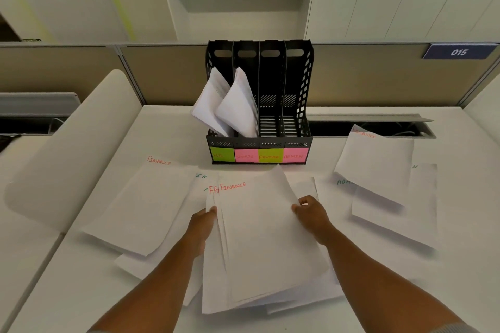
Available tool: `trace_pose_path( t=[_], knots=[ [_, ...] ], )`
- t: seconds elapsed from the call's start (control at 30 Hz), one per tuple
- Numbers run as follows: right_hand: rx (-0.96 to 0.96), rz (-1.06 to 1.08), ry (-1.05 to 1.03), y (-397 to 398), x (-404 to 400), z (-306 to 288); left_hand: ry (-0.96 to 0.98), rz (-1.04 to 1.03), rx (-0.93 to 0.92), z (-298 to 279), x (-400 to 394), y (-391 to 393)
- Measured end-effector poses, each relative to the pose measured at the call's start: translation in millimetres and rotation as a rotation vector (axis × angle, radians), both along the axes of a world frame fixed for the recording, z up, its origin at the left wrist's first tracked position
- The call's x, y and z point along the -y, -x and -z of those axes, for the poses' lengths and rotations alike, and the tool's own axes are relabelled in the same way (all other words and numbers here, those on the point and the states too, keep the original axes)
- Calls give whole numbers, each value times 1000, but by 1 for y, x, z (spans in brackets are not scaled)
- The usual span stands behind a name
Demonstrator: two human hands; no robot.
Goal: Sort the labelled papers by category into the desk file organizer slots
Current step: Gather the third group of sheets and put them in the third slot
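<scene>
A black four-slot file organizer [297, 140] stands at the back of the desk, with green and pink slot labels on its front. White papers lean in its two left slots [230, 105]; the two right slots hold none. In front of it I hold a stack of sheets marked FINANCE [259, 238] by its side edges. My left hand [201, 227] grips the left edge and my right hand [313, 215] grips the right edge. One FINANCE sheet [140, 205] lies to the left, another FINANCE sheet [378, 162] to the right, over sheets marked ADMIN [405, 213].
More sheets lie under the held stack. A beige partition with a blue 015 plate [458, 52] runs behind the desk. A cable trough [373, 127] opens at the back right. A curved white panel [70, 149] rises at the left.
</scene>
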State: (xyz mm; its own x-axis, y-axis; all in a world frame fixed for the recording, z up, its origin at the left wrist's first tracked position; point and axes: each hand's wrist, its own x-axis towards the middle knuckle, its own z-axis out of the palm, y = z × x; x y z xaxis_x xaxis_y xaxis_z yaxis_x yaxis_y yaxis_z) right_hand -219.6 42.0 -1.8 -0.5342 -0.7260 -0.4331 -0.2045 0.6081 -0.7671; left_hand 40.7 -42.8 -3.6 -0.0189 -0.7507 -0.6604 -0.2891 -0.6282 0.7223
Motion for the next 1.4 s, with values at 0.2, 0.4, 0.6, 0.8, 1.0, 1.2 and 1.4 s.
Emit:
trace_pose_path(
  t=[0.2,0.4,0.6,0.8,1.0,1.2,1.4],
  knots=[
    [44,-39,-21,-6,-1,8,52,23,-70,6,-1,-1],
    [12,267,26,13,-5,10,108,-43,-46,6,1,-3],
    [94,117,17,12,-8,10,130,-60,-56,5,0,-3],
    [215,11,51,-7,-2,5,112,-21,-128,1,3,2],
    [278,5,107,-16,5,1,133,-49,-130,-3,14,1],
    [34,-96,37,-18,10,6,549,179,628,2,21,-32],
    [-18,-35,18,-20,8,14,386,412,1073,12,20,-74]
  ],
)
